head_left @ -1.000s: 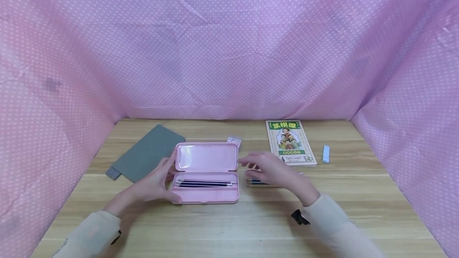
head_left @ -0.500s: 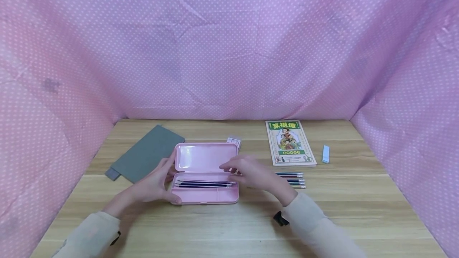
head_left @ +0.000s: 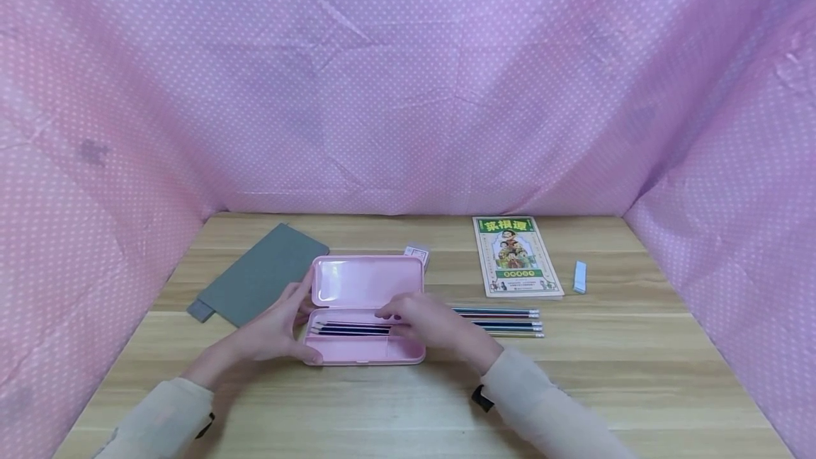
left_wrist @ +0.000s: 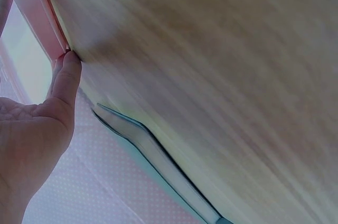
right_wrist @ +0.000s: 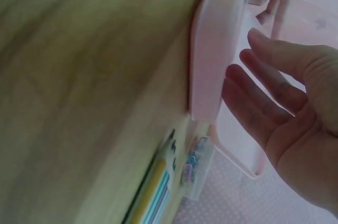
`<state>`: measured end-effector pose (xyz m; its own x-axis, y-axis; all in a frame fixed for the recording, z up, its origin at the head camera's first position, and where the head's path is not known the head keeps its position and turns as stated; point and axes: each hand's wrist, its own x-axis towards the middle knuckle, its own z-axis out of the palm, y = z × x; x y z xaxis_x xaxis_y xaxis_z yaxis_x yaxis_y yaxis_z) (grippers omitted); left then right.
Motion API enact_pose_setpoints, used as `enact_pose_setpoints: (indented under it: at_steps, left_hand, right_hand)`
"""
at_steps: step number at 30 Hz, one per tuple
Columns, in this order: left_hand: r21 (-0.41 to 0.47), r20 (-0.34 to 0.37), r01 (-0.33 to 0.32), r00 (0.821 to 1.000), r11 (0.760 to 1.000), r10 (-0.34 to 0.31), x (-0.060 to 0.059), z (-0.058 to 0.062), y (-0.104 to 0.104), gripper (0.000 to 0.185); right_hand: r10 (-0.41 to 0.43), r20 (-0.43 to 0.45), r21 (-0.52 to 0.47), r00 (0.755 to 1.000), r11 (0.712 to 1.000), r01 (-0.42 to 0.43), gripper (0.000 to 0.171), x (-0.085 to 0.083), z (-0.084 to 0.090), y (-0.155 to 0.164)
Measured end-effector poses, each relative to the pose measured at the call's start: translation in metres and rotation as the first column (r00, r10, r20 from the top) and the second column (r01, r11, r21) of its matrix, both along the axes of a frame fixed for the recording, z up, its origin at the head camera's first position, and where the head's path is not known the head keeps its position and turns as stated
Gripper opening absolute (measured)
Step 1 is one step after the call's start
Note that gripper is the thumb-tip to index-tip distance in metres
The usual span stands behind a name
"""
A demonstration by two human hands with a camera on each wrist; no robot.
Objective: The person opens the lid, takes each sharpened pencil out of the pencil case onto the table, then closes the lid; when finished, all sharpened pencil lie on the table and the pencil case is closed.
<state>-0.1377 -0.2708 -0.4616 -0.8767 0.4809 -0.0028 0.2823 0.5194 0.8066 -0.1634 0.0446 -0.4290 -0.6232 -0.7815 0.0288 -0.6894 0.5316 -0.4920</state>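
Note:
A pink pencil case (head_left: 344, 353) lies on the wooden table with its lid raised, and several dark pencils (head_left: 350, 329) rest in its rear compartment. My left hand (head_left: 270, 328) holds the case's left end, thumb at the front corner and fingers by the lid. Over the right part of the case is my right hand (head_left: 423, 317), covering the pencils' ends. In the right wrist view its fingers (right_wrist: 253, 97) are loosely bent and apart beside the case wall, with nothing seen between them. Several more pencils (head_left: 510, 324) lie on the table right of the case.
Left of the case lies a grey-green notebook (head_left: 261, 275) with a small grey piece (head_left: 200, 310) at its corner. Behind the lid is a clear box of coloured paper clips (right_wrist: 196, 166). An illustrated booklet (head_left: 518, 257) and a light-blue bar (head_left: 579, 277) lie at the right.
My right hand has moved left from the loose pencils to over the pencils in the case, uncovering the loose ones. The left hand stays on the case.

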Motion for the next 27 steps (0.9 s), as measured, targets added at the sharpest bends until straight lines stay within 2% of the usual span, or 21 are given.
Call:
enact_pose_setpoints:
  at_steps: [15,27]
  left_hand:
    - [-0.001,-0.002,-0.005,1.000,1.000,0.005,0.002,0.001,0.001,0.153]
    - [0.012,0.011,-0.002,1.000,1.000,0.002,0.002,0.001,0.000,0.153]
  right_hand:
    - [-0.076,0.050,0.036,0.996,0.997,0.074,0.028,0.000,-0.010,-0.005]
    - [-0.077,0.037,0.044,0.996,0.996,0.076,0.030,-0.003,-0.012,-0.007]
